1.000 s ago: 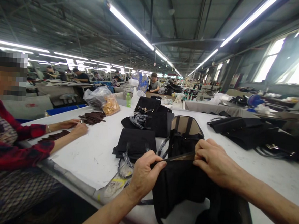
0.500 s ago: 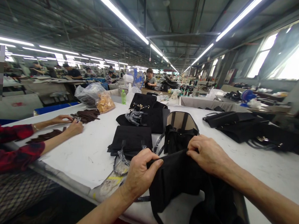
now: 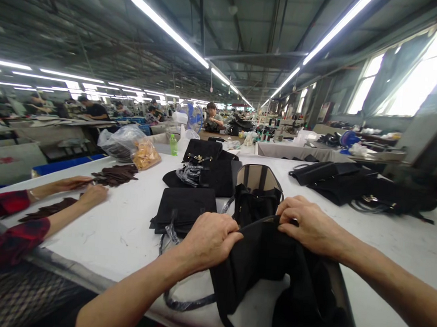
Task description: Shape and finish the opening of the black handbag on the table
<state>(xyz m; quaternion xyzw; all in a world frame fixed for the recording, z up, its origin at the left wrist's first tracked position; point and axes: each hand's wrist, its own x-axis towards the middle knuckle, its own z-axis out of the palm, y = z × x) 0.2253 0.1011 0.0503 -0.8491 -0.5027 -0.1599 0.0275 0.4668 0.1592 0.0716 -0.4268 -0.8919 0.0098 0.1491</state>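
A black handbag (image 3: 257, 259) stands at the near edge of the table, its inside partly visible. My left hand (image 3: 214, 239) pinches its top edge on the left, thumb over the rim. Farther right along that same edge, my right hand (image 3: 307, 223) grips the fabric between thumb and fingers. A plastic-wrapped handle (image 3: 189, 305) hangs below my left wrist. Just beyond my hands sits another black bag with a beige inside (image 3: 260, 178). Left of it lies a flat black bag (image 3: 186, 208), close to my left hand.
More black bags (image 3: 211, 168) with wrapped handles lie farther back, and others (image 3: 332, 183) on the right of the white table (image 3: 125, 241). A co-worker's hands (image 3: 90, 195) handle dark brown strips at left. A green bottle (image 3: 173, 145) and plastic bags (image 3: 147, 153) stand behind.
The view has turned slightly right. My hands keep hold of the bag's top edge, which now curves more between them. My left forearm lies flatter and reaches farther across.
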